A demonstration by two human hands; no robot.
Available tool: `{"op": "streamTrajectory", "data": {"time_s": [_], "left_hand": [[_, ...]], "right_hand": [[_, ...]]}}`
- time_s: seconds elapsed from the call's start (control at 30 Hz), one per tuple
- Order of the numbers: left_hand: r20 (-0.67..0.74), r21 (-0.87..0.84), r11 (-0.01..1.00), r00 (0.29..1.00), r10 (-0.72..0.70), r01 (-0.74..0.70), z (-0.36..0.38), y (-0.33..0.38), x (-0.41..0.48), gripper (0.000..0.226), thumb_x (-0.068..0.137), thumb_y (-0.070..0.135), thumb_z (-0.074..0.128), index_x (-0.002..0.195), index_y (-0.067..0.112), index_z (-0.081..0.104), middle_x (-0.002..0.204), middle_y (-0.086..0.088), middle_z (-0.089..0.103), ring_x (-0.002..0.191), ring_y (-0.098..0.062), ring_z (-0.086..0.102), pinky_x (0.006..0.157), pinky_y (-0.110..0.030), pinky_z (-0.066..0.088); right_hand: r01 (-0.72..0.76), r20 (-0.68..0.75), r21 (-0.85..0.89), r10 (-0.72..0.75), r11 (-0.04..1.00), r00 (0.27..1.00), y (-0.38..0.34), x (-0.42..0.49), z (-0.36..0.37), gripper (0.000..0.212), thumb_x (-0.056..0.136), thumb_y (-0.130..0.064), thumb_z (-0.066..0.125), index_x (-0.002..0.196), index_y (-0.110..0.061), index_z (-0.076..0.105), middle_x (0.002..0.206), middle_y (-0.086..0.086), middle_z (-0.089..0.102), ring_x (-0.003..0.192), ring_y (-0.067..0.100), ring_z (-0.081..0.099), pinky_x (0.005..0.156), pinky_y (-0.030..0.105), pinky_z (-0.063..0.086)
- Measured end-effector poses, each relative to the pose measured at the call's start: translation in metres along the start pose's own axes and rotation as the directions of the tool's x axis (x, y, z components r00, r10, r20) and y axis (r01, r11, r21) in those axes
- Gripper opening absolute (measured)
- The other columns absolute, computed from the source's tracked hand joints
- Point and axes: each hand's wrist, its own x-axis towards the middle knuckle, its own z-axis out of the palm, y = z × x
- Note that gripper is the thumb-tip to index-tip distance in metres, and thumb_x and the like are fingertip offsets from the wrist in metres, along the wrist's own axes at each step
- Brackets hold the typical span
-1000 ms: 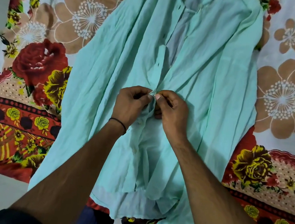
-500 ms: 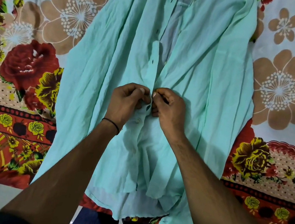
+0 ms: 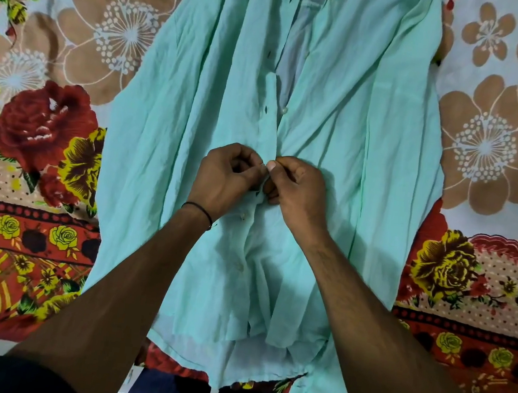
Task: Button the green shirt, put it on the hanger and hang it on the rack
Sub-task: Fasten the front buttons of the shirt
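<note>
Since the green shirt seems light and limp, the left hand and right hand pinch its front edges close together, with an undone button at twelve o'clock.

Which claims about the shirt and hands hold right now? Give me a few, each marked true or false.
1. The left hand and right hand both pinch the shirt at its front opening. True.
2. The shirt is buttoned up to the collar. False: above the hands the front gapes, and a button there is loose.
3. The shirt lies on a floral sheet. True.
4. A hanger lies beside the shirt. False: none is in view.
5. The left wrist wears a black band. True.
</note>
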Motion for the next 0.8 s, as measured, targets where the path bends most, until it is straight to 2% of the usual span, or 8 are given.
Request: {"op": "streamTrajectory", "data": {"time_s": [0.2,0.3,0.37,0.43,0.53,0.6,0.67,0.8], "left_hand": [[0.072,-0.09,0.988,0.99,-0.121,0.127,-0.009,0.003,0.008,0.014,0.09,0.01,0.064,0.085,-0.001,0.07,0.058,-0.003,0.062,0.055,-0.014,0.056,0.056,-0.022,0.047],[0.101,-0.052,0.987,0.984,-0.147,0.153,-0.011,0.006,0.011,0.015,0.089,0.009,0.065,0.087,-0.005,0.069,0.055,-0.003,0.059,0.049,-0.011,0.052,0.051,-0.018,0.043],[0.088,-0.034,0.991,0.988,-0.125,0.128,-0.01,0.01,0.011,0.008,0.088,0.005,0.064,0.087,-0.003,0.067,0.061,-0.008,0.062,0.053,-0.014,0.055,0.054,-0.022,0.046],[0.049,-0.085,0.992,0.995,-0.089,0.093,-0.01,0.018,0.01,0.006,0.089,0.0,0.059,0.088,0.002,0.064,0.066,-0.009,0.06,0.051,-0.012,0.054,0.049,-0.02,0.043],[-0.043,-0.177,0.983,0.998,0.035,-0.042,-0.01,0.037,0.014,0.008,0.092,-0.003,0.054,0.093,0.001,0.061,0.07,-0.007,0.059,0.05,-0.011,0.053,0.046,-0.017,0.04],[-0.075,-0.181,0.975,0.99,0.118,-0.13,-0.007,0.049,0.023,0.006,0.09,0.0,0.057,0.093,0.002,0.061,0.074,-0.005,0.062,0.055,-0.016,0.058,0.048,-0.024,0.044],[-0.083,-0.105,0.982,0.985,0.149,-0.158,-0.001,0.054,0.039,0.005,0.089,0.008,0.062,0.092,0.003,0.061,0.078,-0.006,0.064,0.059,-0.021,0.063,0.05,-0.03,0.048],[-0.126,0.271,0.957,0.982,0.142,-0.103,0.005,0.046,0.066,0.016,0.083,0.023,0.069,0.086,0.013,0.056,0.081,-0.007,0.067,0.071,-0.027,0.066,0.068,-0.042,0.057]], "right_hand": [[0.003,-0.035,-0.021,-0.004,1.0,0.999,-0.001,-0.003,0.004,0.022,0.097,-0.022,0.058,0.081,-0.01,0.067,0.059,0.002,0.064,0.057,0.016,0.06,0.065,0.047,0.057],[-0.013,-0.068,-0.043,0.01,0.999,0.998,-0.003,-0.004,0.006,0.017,0.096,-0.023,0.061,0.083,-0.013,0.066,0.062,0.001,0.065,0.057,0.015,0.061,0.062,0.044,0.058],[-0.058,-0.107,0.038,0.062,0.998,0.992,-0.009,-0.004,0.005,0.006,0.094,-0.018,0.063,0.089,-0.014,0.064,0.067,0.002,0.066,0.055,0.015,0.059,0.054,0.038,0.055],[-0.055,-0.17,0.122,0.076,0.991,0.983,-0.021,-0.001,-0.001,0.002,0.093,-0.014,0.062,0.093,-0.012,0.062,0.072,0.006,0.065,0.053,0.016,0.057,0.047,0.031,0.049],[0.038,-0.239,0.119,-0.009,0.992,0.971,-0.04,0.01,-0.011,0.005,0.093,-0.011,0.06,0.09,-0.011,0.064,0.073,0.007,0.065,0.054,0.016,0.057,0.046,0.027,0.047],[0.073,-0.242,0.11,-0.045,0.991,0.969,-0.051,0.022,-0.013,0.007,0.094,-0.01,0.059,0.089,-0.011,0.064,0.073,0.005,0.065,0.055,0.015,0.059,0.048,0.028,0.049],[0.069,-0.227,0.084,-0.048,0.994,0.973,-0.055,0.037,-0.011,0.008,0.094,-0.01,0.059,0.089,-0.011,0.065,0.073,0.005,0.066,0.058,0.015,0.061,0.05,0.031,0.053],[0.027,-0.206,-0.008,-0.028,1.0,0.978,-0.042,0.062,0.001,0.007,0.085,-0.021,0.06,0.082,-0.018,0.067,0.072,-0.001,0.068,0.063,0.016,0.061,0.064,0.042,0.056]]}}
